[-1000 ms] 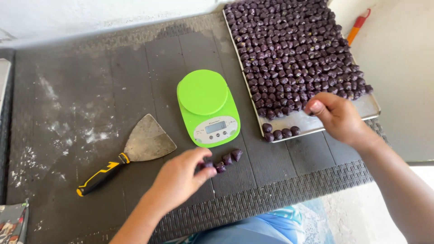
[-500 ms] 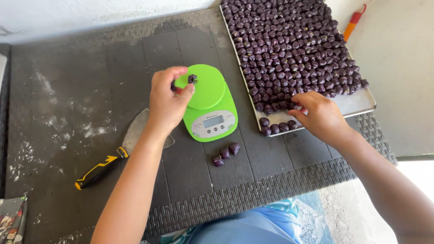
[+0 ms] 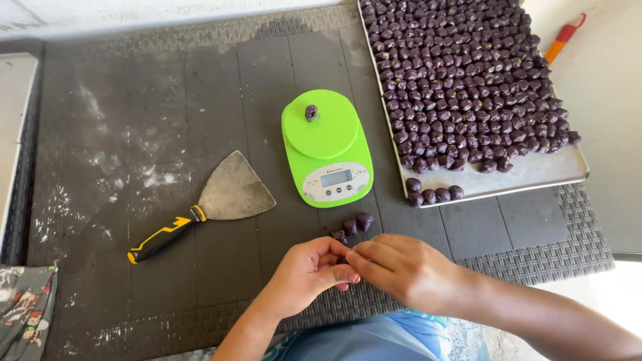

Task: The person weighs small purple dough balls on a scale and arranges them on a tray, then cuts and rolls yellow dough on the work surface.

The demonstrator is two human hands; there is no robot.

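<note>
Dark purple dough pieces (image 3: 356, 224) sit loose on the worktop (image 3: 134, 134) just below the green kitchen scale (image 3: 328, 150), and both hands meet right beside them. Left hand (image 3: 309, 271) has its grip pinched nearly closed, fingertips pressed against those of the right hand (image 3: 401, 267), whose grip is likewise narrowed to a pinch; something small and dark shows between them, too hidden to tell clearly. One purple ball (image 3: 311, 112) rests on the scale's round plate. Up right, the metal tray (image 3: 535, 175) is packed with rows of purple balls (image 3: 468, 73). A yellow-handled scraper (image 3: 207, 207) lies left of the scale.
</note>
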